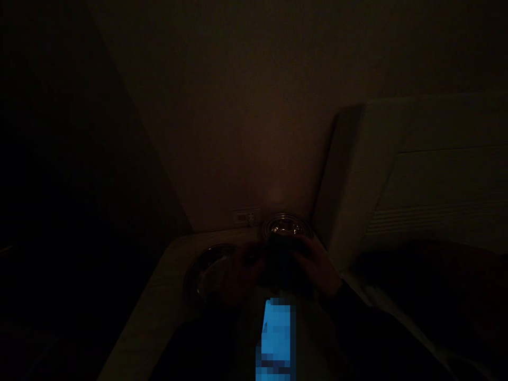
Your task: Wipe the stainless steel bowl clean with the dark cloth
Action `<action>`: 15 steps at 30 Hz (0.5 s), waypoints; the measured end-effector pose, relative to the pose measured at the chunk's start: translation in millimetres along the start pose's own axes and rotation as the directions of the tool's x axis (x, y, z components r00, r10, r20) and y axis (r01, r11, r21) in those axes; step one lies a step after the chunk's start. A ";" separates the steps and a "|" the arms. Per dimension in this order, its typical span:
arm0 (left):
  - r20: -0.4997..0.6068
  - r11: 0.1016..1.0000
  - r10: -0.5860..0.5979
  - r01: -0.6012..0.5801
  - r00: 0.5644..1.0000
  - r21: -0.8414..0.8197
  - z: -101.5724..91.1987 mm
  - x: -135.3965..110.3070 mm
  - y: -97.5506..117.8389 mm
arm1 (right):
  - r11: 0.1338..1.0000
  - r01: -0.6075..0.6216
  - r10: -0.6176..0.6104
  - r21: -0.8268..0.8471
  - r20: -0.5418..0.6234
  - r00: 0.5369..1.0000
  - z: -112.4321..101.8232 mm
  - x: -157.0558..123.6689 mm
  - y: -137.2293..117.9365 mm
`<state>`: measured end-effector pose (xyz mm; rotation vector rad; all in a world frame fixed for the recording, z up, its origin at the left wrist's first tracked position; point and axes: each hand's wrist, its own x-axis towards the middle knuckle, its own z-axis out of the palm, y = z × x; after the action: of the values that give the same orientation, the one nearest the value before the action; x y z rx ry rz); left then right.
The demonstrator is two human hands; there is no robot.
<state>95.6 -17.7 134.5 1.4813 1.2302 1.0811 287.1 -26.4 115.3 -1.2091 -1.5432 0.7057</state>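
Note:
The scene is very dark. My right hand (pixel 320 269) has its fingers bent around a dark object (pixel 282 259) whose kind I cannot make out. On the other side of that object, my left hand (pixel 244 267) also has its fingers curled in against it, though they are mostly lost in shadow. A shiny round metal dish (pixel 286 218) stands just beyond the hands. Partly behind my left hand lies a larger shiny round tray (pixel 193 275). Below the hands glows a blue phone screen (pixel 275 333), blurred into blocks.
These things are on a pale tabletop (pixel 153 288) against a wall (pixel 238 116). A wall socket (pixel 241 216) with something plugged in sits just above the table's back edge. To the right rises a panelled headboard (pixel 357 169), with dark fabric (pixel 444 275) in front.

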 end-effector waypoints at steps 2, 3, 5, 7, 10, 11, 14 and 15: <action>-0.053 0.999 0.019 -0.017 0.998 0.049 -0.3 -3.7 0.3 | 0.998 0.054 -0.053 -0.042 0.025 0.998 -3.7 -1.7 -0.4; -0.044 0.997 0.029 -0.026 0.999 0.072 -0.7 -5.2 1.7 | 0.995 0.079 -0.075 -0.057 0.071 0.995 -5.4 -2.9 -0.9; 0.058 0.994 0.022 -0.028 0.998 0.108 -1.9 -7.2 6.2 | 0.991 0.111 -0.097 -0.076 0.162 0.982 -7.5 -5.0 -2.7; 0.163 0.994 -0.009 -0.009 0.987 0.110 -2.4 -7.5 10.7 | 0.988 0.121 -0.104 -0.099 0.163 0.981 -7.2 -6.4 -5.4; 0.078 0.998 -0.044 0.040 0.996 0.055 1.6 -5.9 12.5 | 0.974 0.160 -0.154 -0.161 0.052 0.987 -0.2 -10.0 -8.5; 0.010 0.998 -0.059 0.059 0.998 0.022 4.2 -5.1 11.9 | 0.966 0.182 -0.178 -0.183 0.035 0.983 3.8 -12.1 -8.4; -0.100 0.983 -0.158 0.147 0.982 -0.109 12.9 -2.9 10.2 | 0.945 0.250 -0.233 -0.211 0.101 0.967 19.0 -19.7 -2.8; -0.067 0.971 -0.185 0.172 0.980 -0.169 14.7 -2.4 10.1 | 0.943 0.265 -0.244 -0.200 0.123 0.962 23.9 -21.5 0.8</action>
<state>111.6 -22.6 141.1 1.1897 1.2749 1.1018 264.7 -43.1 99.3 -1.1152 -1.8549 0.4404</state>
